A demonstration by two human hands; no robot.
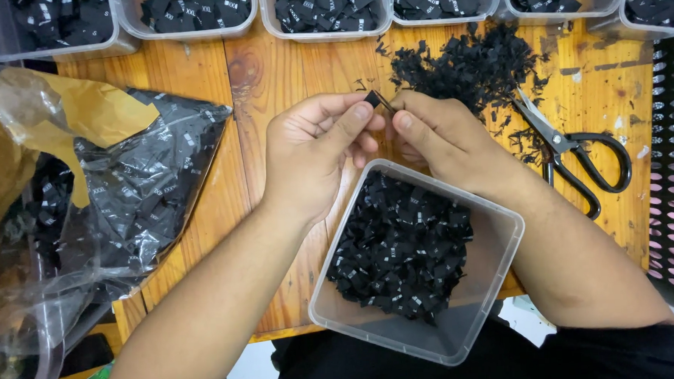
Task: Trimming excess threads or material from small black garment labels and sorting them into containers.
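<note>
Black label (pixel 372 98) between both hands' fingers (pixel 349 124)

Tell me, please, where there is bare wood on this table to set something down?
Bare wood lies between the plastic bag of labels and the left hand, below the row of tubs. Right of the right hand it is crowded: scrap pile, scissors.

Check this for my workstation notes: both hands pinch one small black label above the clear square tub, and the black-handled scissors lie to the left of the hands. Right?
Not quite. The head view shows the black-handled scissors to the right of the hands, on the wooden table. The rest holds: left hand and right hand pinch one small black label above the clear square tub.
</note>
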